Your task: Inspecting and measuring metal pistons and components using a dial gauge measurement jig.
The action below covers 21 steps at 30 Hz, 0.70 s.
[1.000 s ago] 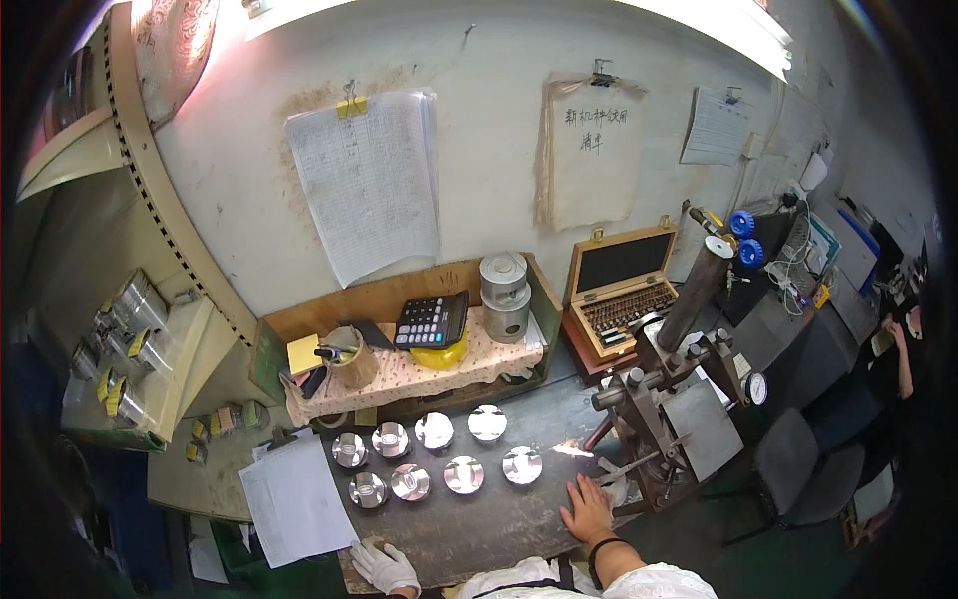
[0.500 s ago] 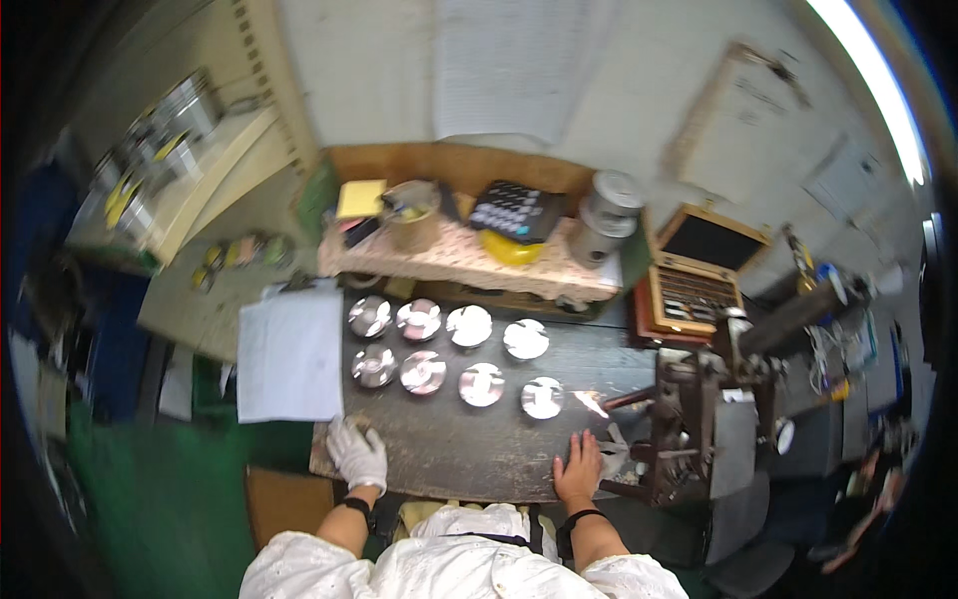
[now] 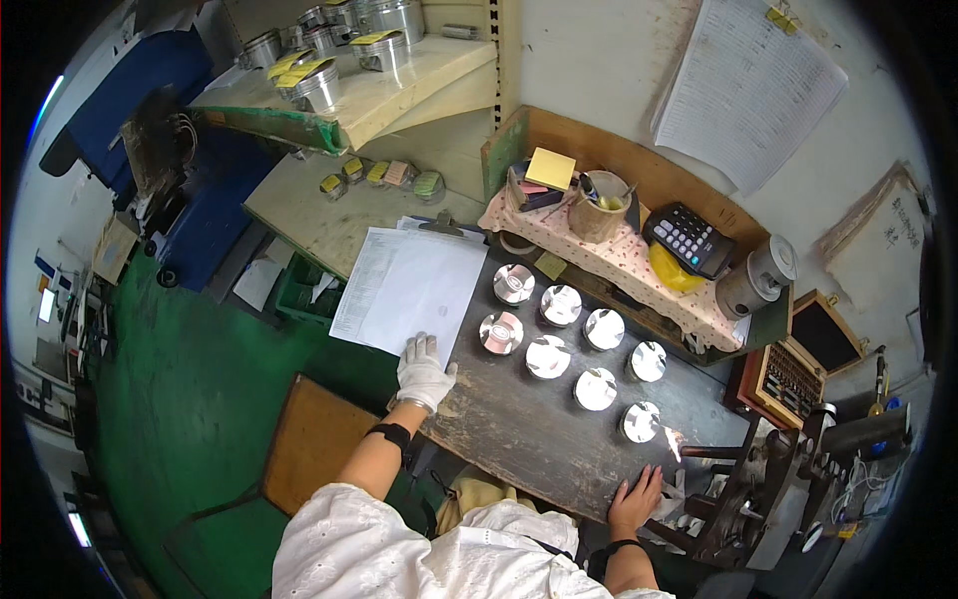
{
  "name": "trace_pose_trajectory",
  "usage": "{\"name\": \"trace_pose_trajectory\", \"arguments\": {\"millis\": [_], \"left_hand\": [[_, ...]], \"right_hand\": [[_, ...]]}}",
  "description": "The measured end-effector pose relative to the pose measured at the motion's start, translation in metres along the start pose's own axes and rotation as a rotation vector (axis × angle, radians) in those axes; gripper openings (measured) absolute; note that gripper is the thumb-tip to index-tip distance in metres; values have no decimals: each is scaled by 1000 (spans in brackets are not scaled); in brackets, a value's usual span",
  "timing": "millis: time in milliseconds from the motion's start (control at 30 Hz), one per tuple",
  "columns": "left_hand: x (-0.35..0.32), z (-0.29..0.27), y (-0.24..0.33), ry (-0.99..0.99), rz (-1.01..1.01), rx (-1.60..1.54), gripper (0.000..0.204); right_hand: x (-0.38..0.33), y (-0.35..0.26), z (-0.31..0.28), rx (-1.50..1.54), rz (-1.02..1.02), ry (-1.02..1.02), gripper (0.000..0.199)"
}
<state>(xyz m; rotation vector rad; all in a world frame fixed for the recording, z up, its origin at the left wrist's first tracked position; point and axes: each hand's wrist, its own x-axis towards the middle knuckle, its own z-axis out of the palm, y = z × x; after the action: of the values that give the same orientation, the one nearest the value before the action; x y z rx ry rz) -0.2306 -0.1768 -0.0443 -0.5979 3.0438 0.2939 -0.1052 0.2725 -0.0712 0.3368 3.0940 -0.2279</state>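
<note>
My left hand (image 3: pixel 426 373), in a white glove, lies with fingers stretched out on the lower edge of the papers on a clipboard (image 3: pixel 411 290) at the table's left end. My right hand (image 3: pixel 635 499) is bare and rests on the table's front edge at the right, fingers spread, holding nothing. A crumpled whitish cloth or glove (image 3: pixel 673 496) lies beside it. Between the hands and the back box, several shiny round metal pistons (image 3: pixel 596 388) stand crown up in two rows on the dark wooden table (image 3: pixel 519 424). Neither hand touches them.
A dark metal fixture (image 3: pixel 763 489) stands at the right, by an open wooden case (image 3: pixel 793 379). Behind are a calculator (image 3: pixel 689 240), a pen cup (image 3: pixel 599 208) and a metal canister (image 3: pixel 756 278). A shelf (image 3: pixel 439 75) with more pistons juts out upper left; a stool (image 3: pixel 324 439) stands below left.
The view has swung to the left, so the table appears tilted and shifted right. My left hand has moved from the table's corner onto the papers' lower edge. My right hand stays on the front edge.
</note>
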Motion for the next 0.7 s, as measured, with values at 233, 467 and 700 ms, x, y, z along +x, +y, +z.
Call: {"name": "trace_pose_trajectory", "arguments": {"millis": [233,467,700], "left_hand": [[24,-11,-10,-89,76,4,39],[30,-31,-35,156,-141,-41,46],[-8,-74,-90,605,-40,-1227,23]], "right_hand": [[-2,-3,-1,-9,9,13,60],[-2,2,1,3,-18,63,59],[-1,3,5,38,-9,48,59]]}}
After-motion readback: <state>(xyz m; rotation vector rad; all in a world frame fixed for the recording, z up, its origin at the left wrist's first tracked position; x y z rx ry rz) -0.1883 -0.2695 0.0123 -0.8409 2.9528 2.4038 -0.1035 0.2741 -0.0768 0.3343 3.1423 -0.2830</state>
